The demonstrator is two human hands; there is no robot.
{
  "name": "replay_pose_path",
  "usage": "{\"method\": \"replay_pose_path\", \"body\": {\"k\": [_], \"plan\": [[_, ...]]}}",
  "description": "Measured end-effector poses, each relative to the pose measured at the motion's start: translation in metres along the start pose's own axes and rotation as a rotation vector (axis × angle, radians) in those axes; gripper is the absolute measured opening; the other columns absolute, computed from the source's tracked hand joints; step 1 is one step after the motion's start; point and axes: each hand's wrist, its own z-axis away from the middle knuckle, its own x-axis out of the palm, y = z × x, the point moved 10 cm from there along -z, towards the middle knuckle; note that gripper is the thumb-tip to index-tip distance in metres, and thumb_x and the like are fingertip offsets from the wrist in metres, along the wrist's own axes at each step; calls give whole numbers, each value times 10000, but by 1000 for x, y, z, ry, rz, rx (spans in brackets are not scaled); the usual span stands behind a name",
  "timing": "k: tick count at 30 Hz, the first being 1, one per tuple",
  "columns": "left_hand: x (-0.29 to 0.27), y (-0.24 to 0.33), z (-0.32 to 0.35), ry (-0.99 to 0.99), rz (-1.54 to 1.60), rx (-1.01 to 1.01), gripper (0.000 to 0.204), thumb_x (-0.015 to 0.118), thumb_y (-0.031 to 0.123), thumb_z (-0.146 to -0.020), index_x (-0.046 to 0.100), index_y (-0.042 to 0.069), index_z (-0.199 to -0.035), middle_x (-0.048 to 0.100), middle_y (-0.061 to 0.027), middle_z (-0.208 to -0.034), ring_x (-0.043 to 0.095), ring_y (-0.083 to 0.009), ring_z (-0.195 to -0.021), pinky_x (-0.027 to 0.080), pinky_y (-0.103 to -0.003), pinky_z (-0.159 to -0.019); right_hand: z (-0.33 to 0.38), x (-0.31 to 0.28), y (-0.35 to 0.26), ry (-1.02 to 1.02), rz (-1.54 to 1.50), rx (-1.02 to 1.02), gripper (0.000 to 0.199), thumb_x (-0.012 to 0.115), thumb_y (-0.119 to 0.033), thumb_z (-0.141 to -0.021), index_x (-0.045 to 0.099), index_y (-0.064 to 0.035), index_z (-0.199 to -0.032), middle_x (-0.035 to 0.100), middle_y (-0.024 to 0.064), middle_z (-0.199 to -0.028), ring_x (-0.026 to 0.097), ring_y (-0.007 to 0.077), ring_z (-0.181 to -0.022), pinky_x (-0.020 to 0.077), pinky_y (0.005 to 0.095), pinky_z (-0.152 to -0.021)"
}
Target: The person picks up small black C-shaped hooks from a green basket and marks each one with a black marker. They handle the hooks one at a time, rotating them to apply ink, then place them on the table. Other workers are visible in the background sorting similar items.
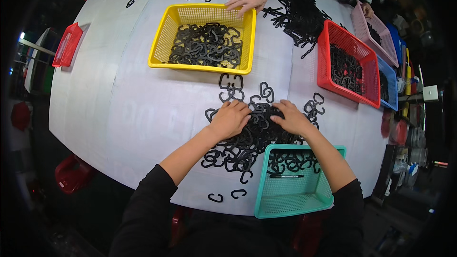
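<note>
A loose heap of black C-shaped links lies on the white table in front of me. On the heap's left side rests my left hand, fingers bent and slightly apart, tips touching the links. Across from it, my right hand curves over the heap with thumb and fingers apart. Neither hand shows a link lifted off the table; what lies under the fingers is partly hidden. Below my right forearm stands a teal basket, with more black links and a black pen inside.
Beyond the heap is a yellow basket of links, a co-worker's hand on its far rim. Red, pink and blue baskets stand at right. Black strips are piled at the back. A red basket sits far left.
</note>
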Motion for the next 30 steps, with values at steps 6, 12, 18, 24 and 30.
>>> {"method": "replay_pose_path", "body": {"k": [6,12,18,24,30], "plan": [[-29,-15,-32,342,-172,4,348,556,229,-890,565,73,-1202,490,-118,-1300,411,-321,-1231,345,-456,-1019,-45,-20,5,267,104,-47,648,531,-424,-907,326,-113,-1437,217,176,-1514,226,337,-1395,270,473,-1105],[6,-28,-15,228,-112,10,384,531,310,-917,570,77,-1220,519,-101,-1297,418,-298,-1260,337,-471,-1035,-25,21,-33,34,-22,-207,691,460,-506,-920,293,-100,-1455,179,156,-1539,180,336,-1415,216,444,-1136],[0,-14,12,114,-39,42,328,518,263,-929,593,46,-1163,578,-107,-1218,486,-292,-1204,384,-405,-1011,-3,-42,75,377,39,190,677,522,-500,-892,360,-112,-1424,215,257,-1495,240,414,-1373,246,443,-1117],[9,-10,13,104,-40,27,317,515,260,-934,597,44,-1151,588,-115,-1201,504,-300,-1178,396,-420,-993,22,-15,115,128,10,361,804,486,-603,-869,287,-94,-1459,140,304,-1500,177,430,-1396,211,456,-1128],[2,-14,19,181,44,-32,316,513,286,-932,599,56,-1131,598,-91,-1164,517,-274,-1150,396,-450,-963,54,-10,57,95,-206,80,707,507,-542,-894,400,-63,-1401,340,262,-1439,385,389,-1306,314,409,-1079]]}}
